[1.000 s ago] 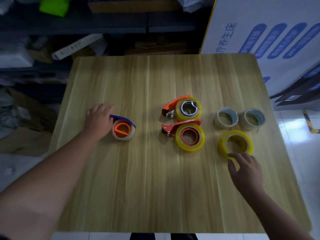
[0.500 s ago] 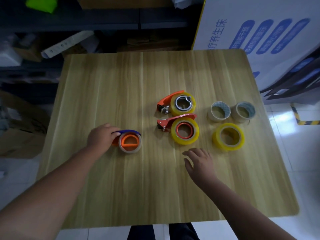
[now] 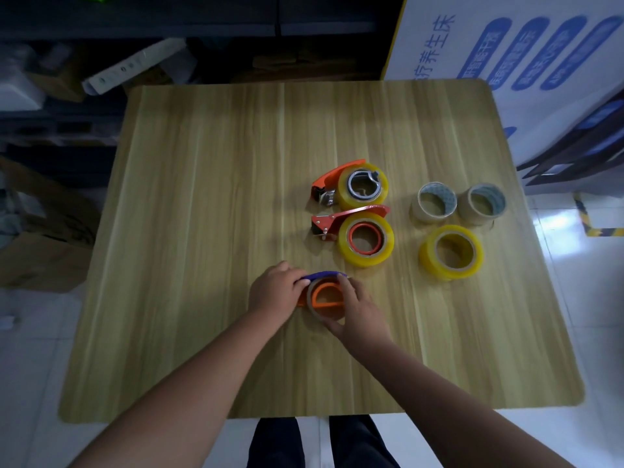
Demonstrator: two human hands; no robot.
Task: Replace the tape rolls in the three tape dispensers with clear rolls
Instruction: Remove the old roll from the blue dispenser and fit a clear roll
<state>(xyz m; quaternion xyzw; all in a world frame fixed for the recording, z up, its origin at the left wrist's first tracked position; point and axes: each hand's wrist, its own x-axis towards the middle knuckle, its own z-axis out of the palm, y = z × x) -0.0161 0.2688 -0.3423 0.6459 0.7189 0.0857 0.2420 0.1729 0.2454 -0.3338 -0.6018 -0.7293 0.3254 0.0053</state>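
Observation:
A blue and orange tape dispenser (image 3: 326,295) with a pale clear roll lies on the wooden table (image 3: 209,231). My left hand (image 3: 277,292) grips its left end, and my right hand (image 3: 358,310) is closed around the roll from the right. Two red dispensers sit beyond it, the far one (image 3: 353,185) and the near one (image 3: 361,236), each loaded with a yellow roll. To their right lie two clear rolls, one (image 3: 433,201) beside the other (image 3: 485,202), and a loose yellow roll (image 3: 450,253).
A large white printed box (image 3: 506,45) stands at the table's far right corner. Dark shelving with cartons and papers (image 3: 135,67) lies behind and left of the table. White tiled floor (image 3: 574,298) shows to the right.
My left hand has dragged the blue dispenser toward the table's near middle. My right hand left the loose yellow roll, swept left and closed on the dispenser's roll.

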